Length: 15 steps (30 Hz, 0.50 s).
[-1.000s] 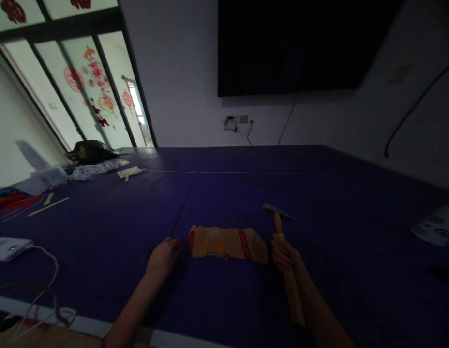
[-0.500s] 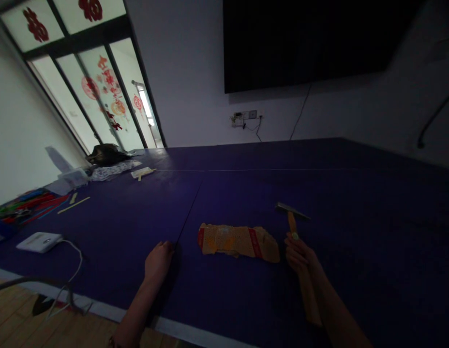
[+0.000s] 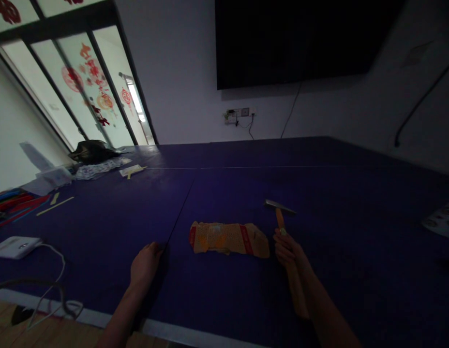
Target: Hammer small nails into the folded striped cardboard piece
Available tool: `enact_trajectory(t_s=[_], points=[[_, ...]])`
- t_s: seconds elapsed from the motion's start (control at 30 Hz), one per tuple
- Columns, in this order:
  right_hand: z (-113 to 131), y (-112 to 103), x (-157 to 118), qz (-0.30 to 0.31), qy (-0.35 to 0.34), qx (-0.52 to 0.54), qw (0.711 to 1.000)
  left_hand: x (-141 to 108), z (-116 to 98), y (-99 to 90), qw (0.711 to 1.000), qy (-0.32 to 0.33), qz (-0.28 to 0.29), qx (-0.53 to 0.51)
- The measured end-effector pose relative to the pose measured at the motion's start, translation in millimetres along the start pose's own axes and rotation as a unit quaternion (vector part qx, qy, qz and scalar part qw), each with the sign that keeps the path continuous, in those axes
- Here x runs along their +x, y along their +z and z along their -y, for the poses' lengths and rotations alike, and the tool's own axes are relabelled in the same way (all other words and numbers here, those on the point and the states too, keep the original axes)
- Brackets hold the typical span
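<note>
My right hand (image 3: 288,249) is wrapped round the wooden handle of a hammer (image 3: 280,220). Its metal head points away from me, and the handle runs back under my forearm. My left hand (image 3: 146,263) rests on the purple table top beside a dark seam, closed in a loose fist with nothing showing in it; the fingertips are hidden. Between the two hands lies a long, flattish tan package (image 3: 228,238) with red bands and orange patches. Neither hand touches it.
A white box (image 3: 16,246) with a white cable lies at left. Behind it are colourful strips (image 3: 21,205), thin yellowish strips (image 3: 54,206), crumpled pale sheets (image 3: 99,168) and a black bag (image 3: 92,151). A spotted pale object (image 3: 444,220) sits at the right edge.
The whole view has shifted, so things appear further left, and the spotted object has come into sight at right. Both hands and the hammer keep about the same pose around the package.
</note>
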State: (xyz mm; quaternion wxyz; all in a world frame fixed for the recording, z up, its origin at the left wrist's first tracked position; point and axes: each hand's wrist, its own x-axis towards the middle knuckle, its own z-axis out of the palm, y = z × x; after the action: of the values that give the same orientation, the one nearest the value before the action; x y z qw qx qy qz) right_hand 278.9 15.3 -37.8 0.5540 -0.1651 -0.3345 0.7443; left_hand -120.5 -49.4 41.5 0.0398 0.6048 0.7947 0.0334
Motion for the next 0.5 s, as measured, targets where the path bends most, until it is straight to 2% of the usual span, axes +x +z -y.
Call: enact_trajectory(t_s=[0.2,0.5], points=[[-0.6,0.9,-1.2,-0.004,0.015,-0.008,1.0,-2.6,2.1,-2.6,1.0,0.0,0.014,-0.004],[1.3,5.0,-1.8,-0.014,0.022,-0.02,0.999,-1.1,4.4,-3.1,1.0,0.007,0.005,0.006]])
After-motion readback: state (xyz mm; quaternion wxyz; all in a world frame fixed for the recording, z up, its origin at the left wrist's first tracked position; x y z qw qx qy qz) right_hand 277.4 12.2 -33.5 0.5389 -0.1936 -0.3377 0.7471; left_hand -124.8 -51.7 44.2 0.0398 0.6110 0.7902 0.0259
